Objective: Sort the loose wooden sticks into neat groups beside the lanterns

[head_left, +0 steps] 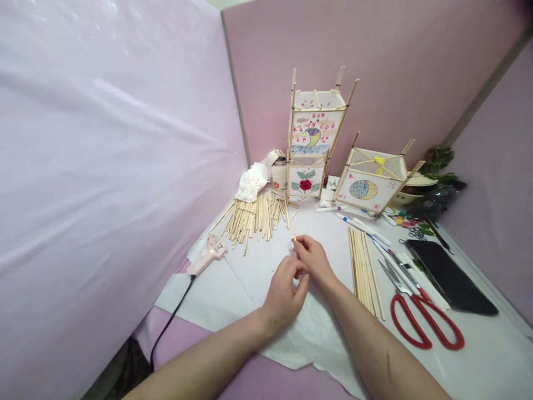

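Note:
My left hand and my right hand are close together over the white sheet. A short thin wooden stick pokes up between the thumb and fingers of my right hand. The fingers of my left hand are curled in just below it, around the stick's lower part, though that end is mostly hidden. Several short wooden sticks lie in a loose pile beyond my hands to the left. A pink glue gun rests left of my hands, its black cord trailing toward the near edge.
Two paper lanterns on stick frames stand at the back, beside a jar and white tissue. On the right lie long sticks, red-handled scissors, pens and a black phone. A curtain hangs left.

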### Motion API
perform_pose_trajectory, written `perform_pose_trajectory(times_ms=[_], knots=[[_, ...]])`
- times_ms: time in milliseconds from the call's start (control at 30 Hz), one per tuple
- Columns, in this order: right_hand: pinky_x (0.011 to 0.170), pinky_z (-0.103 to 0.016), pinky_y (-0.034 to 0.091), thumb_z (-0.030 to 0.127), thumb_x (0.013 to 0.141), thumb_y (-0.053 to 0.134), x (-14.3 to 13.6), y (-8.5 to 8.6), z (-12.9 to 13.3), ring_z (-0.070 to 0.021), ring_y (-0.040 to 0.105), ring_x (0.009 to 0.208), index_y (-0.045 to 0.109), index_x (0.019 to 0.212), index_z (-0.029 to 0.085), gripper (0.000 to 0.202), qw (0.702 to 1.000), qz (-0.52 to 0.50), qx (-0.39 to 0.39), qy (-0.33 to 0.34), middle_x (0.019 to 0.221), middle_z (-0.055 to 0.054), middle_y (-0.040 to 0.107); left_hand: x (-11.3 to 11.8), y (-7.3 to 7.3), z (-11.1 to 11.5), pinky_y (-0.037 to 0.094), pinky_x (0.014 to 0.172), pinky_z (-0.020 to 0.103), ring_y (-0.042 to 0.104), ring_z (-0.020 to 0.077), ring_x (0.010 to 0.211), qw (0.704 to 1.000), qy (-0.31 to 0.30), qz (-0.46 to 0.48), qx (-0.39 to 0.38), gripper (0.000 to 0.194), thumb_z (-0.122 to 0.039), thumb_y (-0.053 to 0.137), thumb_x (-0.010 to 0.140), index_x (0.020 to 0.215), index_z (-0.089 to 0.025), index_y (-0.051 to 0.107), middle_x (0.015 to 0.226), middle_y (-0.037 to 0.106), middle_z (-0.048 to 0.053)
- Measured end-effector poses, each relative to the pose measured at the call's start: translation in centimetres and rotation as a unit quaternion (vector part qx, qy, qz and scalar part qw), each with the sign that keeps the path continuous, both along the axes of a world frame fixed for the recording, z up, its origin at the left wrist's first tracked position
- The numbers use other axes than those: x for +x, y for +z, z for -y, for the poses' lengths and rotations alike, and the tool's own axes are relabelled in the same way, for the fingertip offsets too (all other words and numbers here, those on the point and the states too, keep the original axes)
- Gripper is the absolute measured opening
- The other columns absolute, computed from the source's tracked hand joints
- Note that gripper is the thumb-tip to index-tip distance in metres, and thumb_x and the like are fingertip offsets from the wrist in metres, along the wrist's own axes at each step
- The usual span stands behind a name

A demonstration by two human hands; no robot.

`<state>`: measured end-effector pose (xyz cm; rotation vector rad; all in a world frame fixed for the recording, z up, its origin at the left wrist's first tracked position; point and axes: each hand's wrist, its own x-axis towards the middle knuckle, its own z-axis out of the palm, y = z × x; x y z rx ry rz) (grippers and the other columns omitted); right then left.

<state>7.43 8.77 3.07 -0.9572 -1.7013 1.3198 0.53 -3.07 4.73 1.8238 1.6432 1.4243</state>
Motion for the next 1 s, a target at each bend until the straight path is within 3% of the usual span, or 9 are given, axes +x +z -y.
perform_pose_trajectory(times_ms=[133, 367, 600, 767, 1000], knots=[[0.062, -0.025, 0.038, 0.032, 0.085, 0.048, -0.2, -0.3, 0.3, -0.0139, 0.054, 0.061, 0.062, 0.084, 0.018, 0.019, 0.993, 0.076, 0.092, -0.001, 0.066, 0.001, 0.06, -0.6, -0.7, 0.1, 0.04, 0.074, 0.03, 0.048, 0.0169, 0.081, 1.0, -0.01, -0.005, 0.009, 0.01, -0.01, 0.047, 0.087, 0.091, -0.018, 0.053, 0.086, 0.05, 0.004], [0.058, -0.022, 0.037, 0.02, 0.082, 0.049, -0.6, -0.6, 0.5, -0.0123, 0.051, 0.056, 0.052, 0.121, 0.018, 0.04, 0.989, 0.112, 0.099, -0.005, 0.061, 0.006, 0.053, -0.9, -1.1, 0.0, 0.04, 0.074, 0.03, 0.049, 0.0162, 0.081, 1.0, -0.012, 0.01, -0.012, 0.012, -0.01, 0.045, 0.088, 0.092, -0.019, 0.052, 0.09, 0.052, 0.004], [0.055, -0.023, 0.033, 0.024, 0.088, 0.043, -0.1, 0.0, 0.9, -0.0134, 0.047, 0.053, 0.052, 0.117, 0.019, 0.031, 0.984, 0.109, 0.128, -0.052, 0.056, 0.007, 0.046, -1.2, -1.3, -0.2, 0.039, 0.067, 0.027, 0.048, 0.0149, 0.075, 0.998, 0.004, 0.051, -0.037, 0.011, -0.011, 0.045, 0.089, 0.091, -0.019, 0.052, 0.087, 0.051, 0.002], [0.056, -0.024, 0.033, 0.032, 0.093, 0.038, 0.0, 0.1, 1.1, -0.0151, 0.05, 0.056, 0.051, 0.12, 0.018, 0.033, 0.985, 0.113, 0.115, -0.054, 0.059, 0.004, 0.052, -1.3, -1.2, -0.4, 0.04, 0.067, 0.027, 0.049, 0.0147, 0.075, 0.995, 0.019, 0.074, -0.06, 0.012, -0.01, 0.046, 0.087, 0.088, -0.019, 0.053, 0.086, 0.052, 0.002], [0.057, -0.024, 0.035, 0.03, 0.092, 0.039, 0.0, -0.1, 1.2, -0.0148, 0.052, 0.058, 0.056, 0.115, 0.019, 0.031, 0.985, 0.116, 0.109, -0.065, 0.064, 0.002, 0.057, -1.4, -1.4, -0.4, 0.04, 0.07, 0.028, 0.05, 0.0155, 0.077, 0.992, 0.026, 0.094, -0.08, 0.012, -0.009, 0.045, 0.085, 0.085, -0.019, 0.052, 0.085, 0.052, 0.002]])
